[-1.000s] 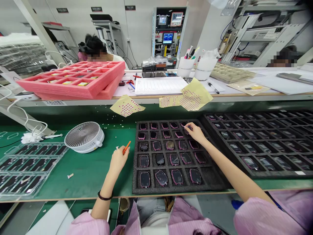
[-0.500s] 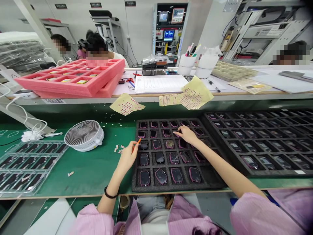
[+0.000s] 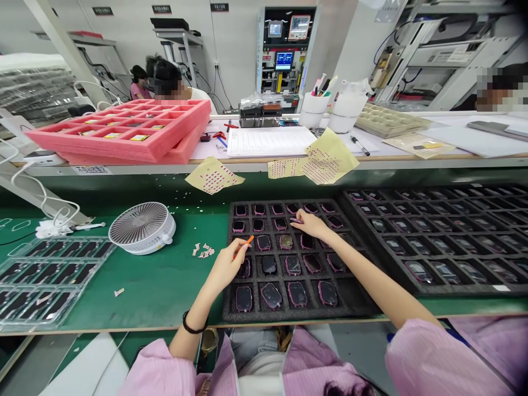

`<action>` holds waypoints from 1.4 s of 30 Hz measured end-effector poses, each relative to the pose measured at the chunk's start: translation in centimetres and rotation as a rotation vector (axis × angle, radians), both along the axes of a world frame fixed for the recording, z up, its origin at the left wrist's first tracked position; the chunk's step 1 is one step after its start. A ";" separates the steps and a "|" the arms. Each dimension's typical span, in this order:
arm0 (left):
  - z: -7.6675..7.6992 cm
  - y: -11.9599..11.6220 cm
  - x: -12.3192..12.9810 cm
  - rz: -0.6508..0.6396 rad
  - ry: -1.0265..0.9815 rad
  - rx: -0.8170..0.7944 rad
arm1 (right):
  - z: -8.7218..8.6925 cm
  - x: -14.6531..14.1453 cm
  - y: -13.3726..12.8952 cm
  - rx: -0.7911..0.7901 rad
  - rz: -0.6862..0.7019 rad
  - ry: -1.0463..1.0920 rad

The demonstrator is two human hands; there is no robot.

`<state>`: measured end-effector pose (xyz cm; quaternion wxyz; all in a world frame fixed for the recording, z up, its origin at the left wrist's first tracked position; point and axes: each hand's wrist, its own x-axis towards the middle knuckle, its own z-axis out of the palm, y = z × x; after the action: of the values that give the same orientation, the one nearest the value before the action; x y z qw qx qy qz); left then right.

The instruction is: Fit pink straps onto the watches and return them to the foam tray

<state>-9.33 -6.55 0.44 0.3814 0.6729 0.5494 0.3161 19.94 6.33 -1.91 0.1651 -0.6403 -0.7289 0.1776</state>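
Note:
My left hand (image 3: pixel 225 265) is closed around a thin orange stick-like tool (image 3: pixel 249 241), its tip pointing up and to the right. That hand hovers over the left side of a black foam tray (image 3: pixel 272 317) with rows of pocketed smartwatch bodies, dark-screened with purple rims. Reaching into the upper middle of the tray, my right hand (image 3: pixel 310 224) pinches the edge of a smartwatch body (image 3: pixel 295 221); fingers and hand hide most of it. Below the hands lie more watch bodies, such as a tilted one (image 3: pixel 271 297) in the front row.
Left of the tray are small pale strips (image 3: pixel 203 251), a white fan (image 3: pixel 142 228) and clear trays of black parts (image 3: pixel 53 275). Another black foam tray (image 3: pixel 449 289) adjoins on the right. Yellow dotted sheets (image 3: pixel 214 176) hang from the shelf, near pink foam trays (image 3: pixel 165 146). People sit beyond.
My left hand has shifted right with the orange tool, farther over the tray. The right hand has moved slightly left, and its fingers look more tightly closed.

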 end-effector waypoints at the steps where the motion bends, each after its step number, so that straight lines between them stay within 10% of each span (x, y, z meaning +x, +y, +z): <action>1: 0.1 0.0 0.2 -0.017 -0.017 -0.005 | 0.2 -0.2 -0.2 0.013 0.012 0.047; 14: 2.5 0.4 6.5 -0.168 -0.388 -0.037 | 6.2 -7.2 -8.9 -0.341 0.171 1.518; 42: 3.4 0.0 5.7 -0.123 -0.354 0.009 | 6.9 -9.1 -9.6 -0.326 0.153 1.555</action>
<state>-3.68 -6.52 3.89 0.4877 0.6409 0.4301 0.4079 10.82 -3.30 5.01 0.5179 -0.2970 -0.4116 0.6885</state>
